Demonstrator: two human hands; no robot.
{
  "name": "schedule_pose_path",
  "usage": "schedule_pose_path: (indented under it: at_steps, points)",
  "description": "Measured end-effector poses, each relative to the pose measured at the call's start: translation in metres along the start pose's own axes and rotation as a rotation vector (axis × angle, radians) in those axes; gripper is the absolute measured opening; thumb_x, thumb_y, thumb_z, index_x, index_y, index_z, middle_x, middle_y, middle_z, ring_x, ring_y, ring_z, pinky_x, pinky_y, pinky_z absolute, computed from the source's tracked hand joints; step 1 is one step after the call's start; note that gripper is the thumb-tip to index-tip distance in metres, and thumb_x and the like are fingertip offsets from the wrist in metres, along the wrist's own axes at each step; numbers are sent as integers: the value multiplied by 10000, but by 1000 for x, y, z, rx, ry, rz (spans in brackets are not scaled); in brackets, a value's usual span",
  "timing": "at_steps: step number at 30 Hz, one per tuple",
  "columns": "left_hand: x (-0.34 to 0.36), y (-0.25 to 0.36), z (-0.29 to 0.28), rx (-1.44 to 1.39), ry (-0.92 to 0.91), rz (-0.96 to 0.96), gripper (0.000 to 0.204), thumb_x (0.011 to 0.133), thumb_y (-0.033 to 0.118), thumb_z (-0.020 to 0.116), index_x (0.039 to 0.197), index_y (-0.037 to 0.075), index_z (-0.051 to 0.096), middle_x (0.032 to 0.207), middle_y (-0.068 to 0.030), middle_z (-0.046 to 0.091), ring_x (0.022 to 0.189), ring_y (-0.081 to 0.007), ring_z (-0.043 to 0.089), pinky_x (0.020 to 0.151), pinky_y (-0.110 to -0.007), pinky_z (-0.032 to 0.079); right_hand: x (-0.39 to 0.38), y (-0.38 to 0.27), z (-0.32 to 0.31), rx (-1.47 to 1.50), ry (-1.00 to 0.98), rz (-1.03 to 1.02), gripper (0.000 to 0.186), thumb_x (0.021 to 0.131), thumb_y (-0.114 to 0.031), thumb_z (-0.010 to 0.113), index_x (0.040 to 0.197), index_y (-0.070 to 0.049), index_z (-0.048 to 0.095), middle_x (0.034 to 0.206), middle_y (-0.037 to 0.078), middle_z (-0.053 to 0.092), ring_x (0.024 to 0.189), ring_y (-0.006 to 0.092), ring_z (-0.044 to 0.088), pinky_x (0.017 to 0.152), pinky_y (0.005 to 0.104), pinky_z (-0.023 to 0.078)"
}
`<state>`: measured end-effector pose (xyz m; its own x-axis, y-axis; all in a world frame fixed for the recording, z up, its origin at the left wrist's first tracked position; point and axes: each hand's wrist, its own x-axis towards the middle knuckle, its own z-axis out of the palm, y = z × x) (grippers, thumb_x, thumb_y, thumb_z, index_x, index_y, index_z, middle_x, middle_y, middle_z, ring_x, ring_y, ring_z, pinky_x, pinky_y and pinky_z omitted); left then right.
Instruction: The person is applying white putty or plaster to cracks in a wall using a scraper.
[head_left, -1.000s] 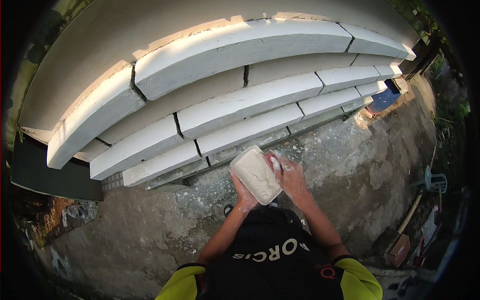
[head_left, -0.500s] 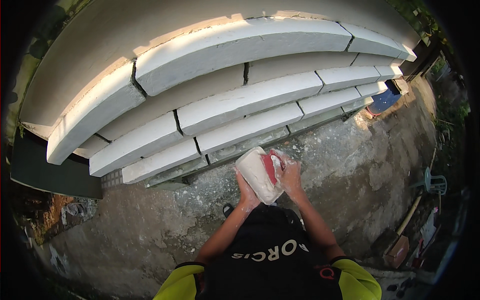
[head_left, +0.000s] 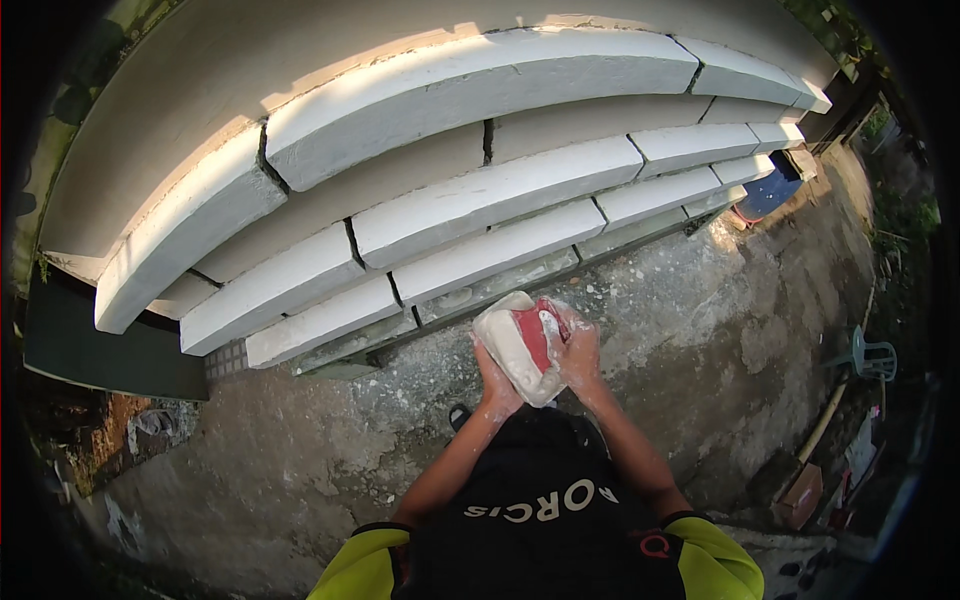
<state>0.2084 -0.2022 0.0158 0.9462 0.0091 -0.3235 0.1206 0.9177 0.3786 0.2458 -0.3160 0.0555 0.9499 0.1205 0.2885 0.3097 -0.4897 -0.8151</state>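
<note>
My left hand (head_left: 496, 382) is wrapped round the left side and underside of a rounded rectangular piece (head_left: 503, 338), coated in white paste and looking like a small tub; its inside cannot be made out. In my right hand (head_left: 580, 350) is a flat red scraper (head_left: 534, 342), its face lying against the white paste on the right half. White smears cover my right fingers and the scraper's edge near them. Both hands are together in front of my body, above the concrete ground and below the lowest white ledge (head_left: 500, 246).
Long white stepped ledges with dark gaps (head_left: 470, 90) curve across the wall ahead. A blue drum (head_left: 768, 195) stands at their right end. Farther right are a green plastic chair (head_left: 873, 358), a pole (head_left: 822, 425) and a reddish box (head_left: 800, 497). Stained concrete (head_left: 300, 450) lies below.
The red scraper has shifted left over the white paste and shows more of its face. My left hand keeps its hold. The view has moved slightly.
</note>
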Motion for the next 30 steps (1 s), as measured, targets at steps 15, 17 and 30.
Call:
schedule_pose_path:
  at_steps: [15, 17, 30]
  points:
    - [6, -5, -28, -67, 39, -50, 760, 856, 734, 283, 1269, 129, 485, 1197, -95, 554, 1102, -281, 540, 965, -426, 439, -24, -13, -5, -95, -283, -158, 286, 839, -92, 566, 1114, -30, 610, 989, 213, 654, 873, 394, 640, 782, 420, 534]
    - [4, -1, -18, -69, 21, -42, 770, 851, 740, 285, 1278, 129, 480, 1214, -94, 546, 1118, -284, 532, 972, -429, 433, -13, -16, -14, -76, -165, -164, 285, 842, -84, 558, 1118, -33, 608, 996, 213, 652, 884, 394, 638, 784, 416, 533]
    - [2, 5, -1, -35, 16, -68, 877, 845, 762, 186, 1403, 107, 358, 1375, -127, 448, 1229, -328, 467, 1046, -472, 369, 13, 21, -17, -241, -150, -83, 321, 869, -71, 508, 1179, -7, 561, 1063, 215, 629, 979, 387, 598, 872, 419, 463]
